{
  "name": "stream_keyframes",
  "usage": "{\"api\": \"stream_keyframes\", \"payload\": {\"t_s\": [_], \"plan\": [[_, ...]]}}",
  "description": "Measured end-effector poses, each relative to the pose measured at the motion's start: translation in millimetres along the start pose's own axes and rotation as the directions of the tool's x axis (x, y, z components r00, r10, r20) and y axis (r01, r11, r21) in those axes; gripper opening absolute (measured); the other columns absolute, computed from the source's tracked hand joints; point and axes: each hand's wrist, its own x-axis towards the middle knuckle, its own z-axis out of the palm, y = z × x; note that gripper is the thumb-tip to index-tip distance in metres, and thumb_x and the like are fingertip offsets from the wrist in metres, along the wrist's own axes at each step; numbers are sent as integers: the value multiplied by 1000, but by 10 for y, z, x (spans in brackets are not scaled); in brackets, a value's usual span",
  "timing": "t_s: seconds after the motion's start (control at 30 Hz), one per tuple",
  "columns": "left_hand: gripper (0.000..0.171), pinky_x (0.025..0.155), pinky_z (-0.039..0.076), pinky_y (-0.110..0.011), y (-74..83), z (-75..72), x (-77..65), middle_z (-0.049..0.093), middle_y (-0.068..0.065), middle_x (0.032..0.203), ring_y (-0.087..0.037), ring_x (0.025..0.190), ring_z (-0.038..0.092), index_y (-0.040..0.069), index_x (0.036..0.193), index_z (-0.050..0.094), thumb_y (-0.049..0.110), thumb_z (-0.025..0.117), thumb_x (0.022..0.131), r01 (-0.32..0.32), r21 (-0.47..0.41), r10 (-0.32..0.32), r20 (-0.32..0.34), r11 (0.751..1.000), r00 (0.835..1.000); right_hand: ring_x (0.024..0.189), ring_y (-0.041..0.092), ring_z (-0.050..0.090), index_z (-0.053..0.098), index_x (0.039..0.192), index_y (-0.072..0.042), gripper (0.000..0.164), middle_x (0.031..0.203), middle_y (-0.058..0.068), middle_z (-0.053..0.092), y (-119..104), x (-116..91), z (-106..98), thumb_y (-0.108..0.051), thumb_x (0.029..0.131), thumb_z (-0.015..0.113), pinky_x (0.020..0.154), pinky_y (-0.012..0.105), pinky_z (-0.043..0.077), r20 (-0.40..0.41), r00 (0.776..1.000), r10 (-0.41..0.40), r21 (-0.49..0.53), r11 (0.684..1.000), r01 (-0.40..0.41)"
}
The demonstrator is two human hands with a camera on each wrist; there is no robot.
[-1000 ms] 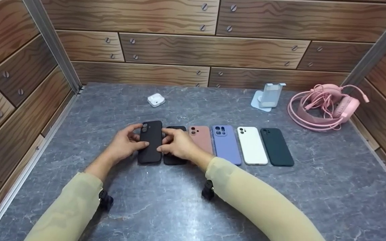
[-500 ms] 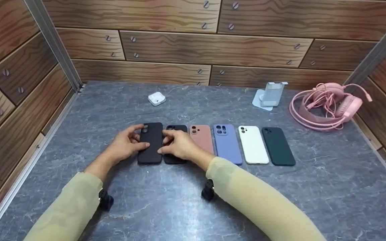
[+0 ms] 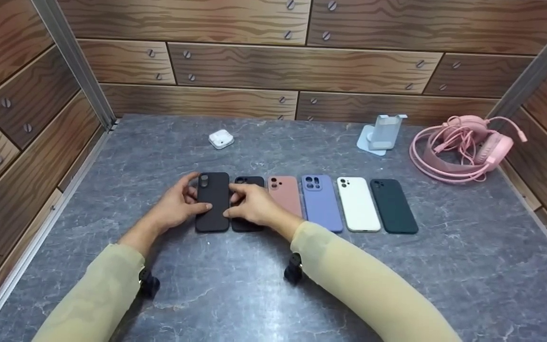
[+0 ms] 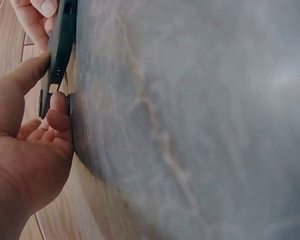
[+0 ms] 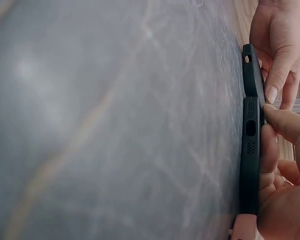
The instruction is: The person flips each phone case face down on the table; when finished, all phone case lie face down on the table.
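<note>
A black phone case [image 3: 213, 194] lies back up at the left end of a row of cases in the head view. My left hand [image 3: 174, 203] holds its left side, thumb on the back and index finger by the camera corner. On its right edge, my right hand [image 3: 257, 205] has thumb and index finger, the hand partly covering a second black phone case [image 3: 249, 227]. In the left wrist view the black case [image 4: 61, 52] shows edge-on between both hands. The right wrist view shows the second case's bottom edge [image 5: 250, 150] beneath my right fingers.
Rightward in the row lie a pink case [image 3: 284, 192], a purple case [image 3: 323, 209], a white case [image 3: 359, 206] and a dark green case [image 3: 394, 209]. Farther back are a small white box [image 3: 221, 139], a pale phone stand [image 3: 385, 135] and pink headphones [image 3: 492, 152].
The first black case has turned slightly and sits straighter beside the second. My left index finger has shifted a little left at its top corner. The right hand keeps nearly the same place.
</note>
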Motion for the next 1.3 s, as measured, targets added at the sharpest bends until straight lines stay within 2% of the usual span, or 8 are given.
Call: {"api": "stream_keyframes", "payload": {"t_s": [0.2,0.43,0.6,0.87,0.97,1.07,1.17,1.3], "plan": [[85,70,47,-24,-10,0,3,61,-15,107,-18,83,55,0,162,35,7,82,91,2,16,-2,-11,1000,1000,81,8,63,59,150,-1,74,99,-3,68,-4,7,22,-13,84,91,78,23,52,2,1000,-4,11,1000,4],[85,73,45,-29,-32,19,11,57,-20,123,-20,88,52,0,162,35,12,82,92,29,52,-29,-14,998,999,78,6,62,60,148,1,74,98,-3,68,5,2,47,-13,83,92,75,21,52,-3,1000,-8,6,1000,8],[87,74,46,-29,-37,23,23,57,-22,126,-20,89,52,-1,163,34,13,82,92,36,54,-35,-17,998,999,81,6,62,60,148,1,73,97,-4,69,-6,13,61,-15,84,92,79,23,52,-11,1000,1,-31,1000,-2],[85,79,46,-31,-40,20,27,54,-27,141,-23,95,51,-1,163,36,15,81,93,67,78,-66,-22,995,998,85,7,62,63,145,0,69,97,-6,70,-10,34,61,-19,85,91,85,26,52,-16,1000,3,-89,996,-4],[83,81,46,-31,-36,19,51,54,-28,141,-24,96,52,-2,162,37,15,81,93,59,72,-56,-38,996,998,84,7,63,63,145,0,66,97,-4,71,-3,42,36,-17,87,90,82,24,52,-22,1000,0,-39,999,-1],[82,84,46,-33,-32,6,69,55,-28,141,-25,99,53,-2,161,37,16,80,94,54,72,-50,-55,996,997,79,9,65,61,146,1,62,95,-2,71,-2,39,-1,-14,91,85,71,24,53,-17,1000,10,76,997,-9],[80,86,46,-34,-20,-23,75,54,-28,140,-27,102,54,-3,161,38,17,78,96,52,79,-46,-78,995,996,72,11,67,59,147,3,57,91,0,70,-14,23,-63,-11,96,80,63,23,53,-20,1000,6,199,980,-2],[76,84,49,-35,25,-85,67,54,-27,138,-29,103,57,-3,160,39,20,76,98,32,119,-19,-109,992,994,72,13,68,59,148,3,53,92,2,71,-63,-25,-237,-10,99,76,66,26,56,-50,998,-27,284,958,40]]}}
